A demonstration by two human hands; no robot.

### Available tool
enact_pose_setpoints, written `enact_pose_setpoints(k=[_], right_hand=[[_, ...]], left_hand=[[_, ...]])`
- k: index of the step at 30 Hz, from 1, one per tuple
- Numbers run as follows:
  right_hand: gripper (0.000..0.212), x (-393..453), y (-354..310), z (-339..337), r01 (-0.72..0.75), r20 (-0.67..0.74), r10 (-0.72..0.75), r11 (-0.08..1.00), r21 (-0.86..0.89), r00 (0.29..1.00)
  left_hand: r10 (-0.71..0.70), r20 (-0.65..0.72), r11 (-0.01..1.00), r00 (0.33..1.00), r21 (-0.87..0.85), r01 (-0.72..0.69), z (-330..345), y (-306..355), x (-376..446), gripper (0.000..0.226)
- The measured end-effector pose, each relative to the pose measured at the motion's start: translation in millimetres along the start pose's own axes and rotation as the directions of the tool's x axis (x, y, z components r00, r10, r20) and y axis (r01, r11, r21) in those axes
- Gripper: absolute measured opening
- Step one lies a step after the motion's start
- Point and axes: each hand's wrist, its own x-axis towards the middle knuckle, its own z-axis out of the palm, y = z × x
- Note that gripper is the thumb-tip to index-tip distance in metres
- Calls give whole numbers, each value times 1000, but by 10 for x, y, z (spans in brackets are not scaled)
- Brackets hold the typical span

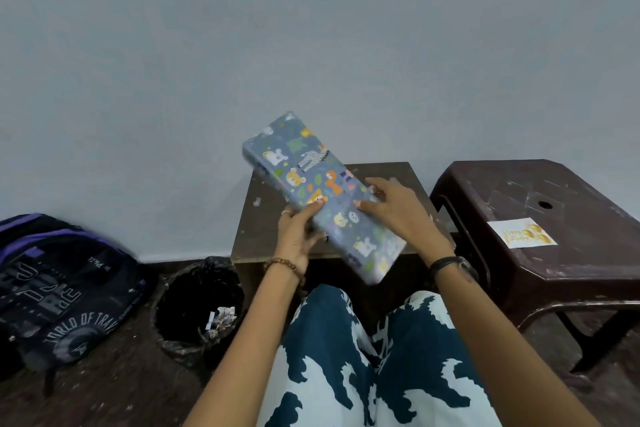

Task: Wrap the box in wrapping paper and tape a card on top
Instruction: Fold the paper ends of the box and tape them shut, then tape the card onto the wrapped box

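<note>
A long flat box [311, 180], wrapped in blue-grey paper printed with cartoon animals, is held tilted in the air above a small brown table [258, 229]. My left hand [298, 236] grips its left edge from below, thumb on the top face. My right hand [398, 211] holds its right side, thumb and fingers on the paper. A white card [523, 234] with gold balloons lies flat on the dark plastic stool [561, 204] to the right, apart from both hands.
A bin lined with a black bag [201, 305], holding paper scraps, stands on the floor left of the table. A dark backpack [59, 291] lies further left. A plain grey wall rises behind. My lap in patterned trousers [363, 364] fills the foreground.
</note>
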Motion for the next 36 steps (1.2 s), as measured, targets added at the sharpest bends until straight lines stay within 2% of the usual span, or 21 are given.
enact_pose_setpoints(k=[2, 4, 7, 10, 13, 15, 16, 18, 20, 21, 22, 23, 24, 25, 27, 29, 31, 34, 36], right_hand=[[59, 1, 43, 139, 22, -27, -25, 994, -105, 999], [62, -57, 98, 311, 106, 56, -95, 968, -229, 994], [65, -178, 244, 521, 272, 147, -230, 834, -481, 962], [61, -238, 452, 632, 316, 71, -332, 781, -538, 941], [60, -245, 592, 703, 297, -32, -370, 789, -537, 928], [57, -237, 646, 731, 273, -70, -360, 808, -521, 930], [55, -227, 674, 749, 256, -95, -354, 814, -521, 930], [51, -204, 733, 794, 222, -111, -323, 827, -517, 940], [43, -175, 776, 845, 157, -136, -249, 867, -474, 959], [39, -161, 778, 870, 114, -155, -203, 884, -453, 967], [38, -142, 771, 905, 85, -167, -174, 895, -438, 970], [40, -118, 733, 936, 80, -167, -166, 901, -427, 972], [41, -90, 676, 974, 97, -157, -176, 906, -413, 972], [41, -54, 611, 1019, 127, -137, -191, 917, -378, 972], [40, 36, 498, 1131, 172, -73, -196, 952, -252, 978], [44, 127, 466, 1244, 171, 38, -167, 958, -232, 985], [48, 176, 531, 1282, 159, 100, -133, 928, -338, 986], [54, 173, 709, 1145, 68, 56, -46, 877, -476, 997], [57, 171, 830, 1003, -31, 3, 38, 861, -508, 999]], left_hand=[[-48, -90, 982, 995, -188, 30, 122, -99, 22, 32], [-130, -192, 950, 973, -306, 66, 232, -179, -5, 39], [-231, -322, 915, 918, -393, 92, 315, -314, -46, 51], [-256, -358, 913, 898, -395, 103, 262, -471, -75, 55], [-273, -279, 915, 921, -371, 159, 158, -538, -44, 48], [-297, -201, 927, 933, -294, 232, 74, -539, -35, 43], [-318, -173, 939, 932, -191, 285, 22, -521, -32, 39], [-352, -126, 908, 927, 195, 371, -96, -464, -51, 40], [-286, -99, 785, 953, 546, 292, -204, -442, -61, 51], [-158, -95, 726, 983, 664, 181, -238, -433, -50, 51], [38, -76, 634, 996, 772, 35, -254, -427, -35, 49], [256, -10, 483, 967, 867, -119, -249, -417, -7, 45], [411, 111, 303, 905, 920, -250, -221, -407, 26, 38], [456, 244, 150, 856, 927, -344, -188, -396, 74, 29], [308, 412, -76, 858, 909, -409, -185, -457, 222, 39], [156, 407, -239, 900, 899, -366, -267, -542, 336, 47], [135, 381, -348, 915, 883, -316, -345, -597, 376, 49], [126, 364, -296, 923, 902, -315, -322, -596, 397, 49], [115, 329, -275, 937, 917, -288, -278, -575, 393, 48]])
